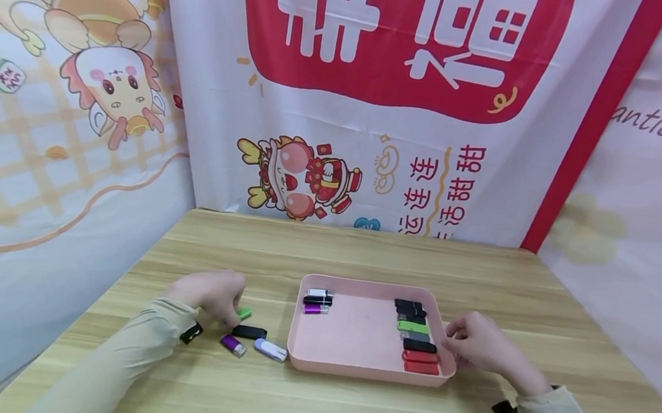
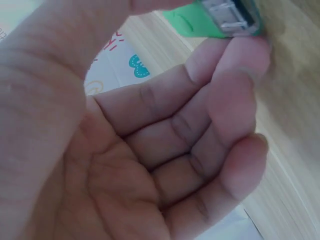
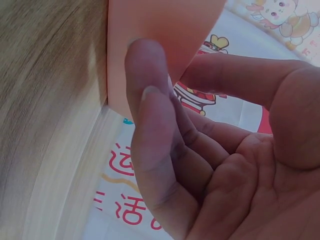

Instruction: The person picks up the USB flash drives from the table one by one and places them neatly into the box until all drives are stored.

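Note:
My left hand (image 1: 211,293) is over the table to the left of the pink tray (image 1: 367,369). Its thumb and forefinger pinch a green USB flash drive (image 2: 195,21), whose metal plug shows in the left wrist view. Just by those fingertips lie a black flash drive (image 1: 250,332), a purple one (image 1: 234,345) and a white-and-lilac one (image 1: 272,350). At the tray's right end, my right hand (image 1: 486,349) holds the wall, thumb at the rim and fingers against the outside (image 3: 150,20).
Inside the tray, a white flash drive (image 1: 318,292), a black one (image 1: 318,301) and a purple one (image 1: 316,310) line the left side. Along the right side runs a column of several black, green, grey and red drives (image 1: 419,357). Printed cloths (image 1: 209,125) hang around the wooden table (image 1: 247,239).

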`<state>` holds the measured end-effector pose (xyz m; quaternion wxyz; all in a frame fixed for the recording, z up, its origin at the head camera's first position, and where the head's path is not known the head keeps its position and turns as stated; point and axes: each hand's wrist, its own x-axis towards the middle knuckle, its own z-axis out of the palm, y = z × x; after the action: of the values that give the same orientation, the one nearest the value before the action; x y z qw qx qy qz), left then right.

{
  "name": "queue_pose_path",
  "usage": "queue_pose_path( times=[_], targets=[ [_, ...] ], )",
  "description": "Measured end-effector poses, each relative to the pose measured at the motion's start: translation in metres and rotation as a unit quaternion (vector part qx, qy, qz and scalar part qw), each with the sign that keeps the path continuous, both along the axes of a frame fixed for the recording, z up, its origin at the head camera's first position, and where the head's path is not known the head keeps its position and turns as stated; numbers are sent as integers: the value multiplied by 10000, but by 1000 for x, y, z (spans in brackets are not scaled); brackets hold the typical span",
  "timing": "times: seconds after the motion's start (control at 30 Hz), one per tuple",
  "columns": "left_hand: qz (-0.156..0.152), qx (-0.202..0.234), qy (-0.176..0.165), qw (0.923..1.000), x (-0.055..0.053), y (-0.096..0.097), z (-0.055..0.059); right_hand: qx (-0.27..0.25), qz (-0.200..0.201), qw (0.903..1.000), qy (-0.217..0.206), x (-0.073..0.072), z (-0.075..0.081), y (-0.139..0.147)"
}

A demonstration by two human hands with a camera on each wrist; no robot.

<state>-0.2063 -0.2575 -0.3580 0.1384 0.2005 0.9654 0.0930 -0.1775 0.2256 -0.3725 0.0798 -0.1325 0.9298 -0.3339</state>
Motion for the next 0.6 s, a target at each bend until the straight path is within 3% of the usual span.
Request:
queue_pose_path(
  times=[0.23,0.43,0.6],
  targets=[
    [-97,79,157,9998,-3,-2,-1,12,6,10000,12,-1,0,0],
    [-470,235,259,9983,-8,-2,-4,12,36,10000,27,1,1,0],
    [-550,356,406,9970,-10,-2,-3,45,49,10000,49,0,1,0]
  ],
)
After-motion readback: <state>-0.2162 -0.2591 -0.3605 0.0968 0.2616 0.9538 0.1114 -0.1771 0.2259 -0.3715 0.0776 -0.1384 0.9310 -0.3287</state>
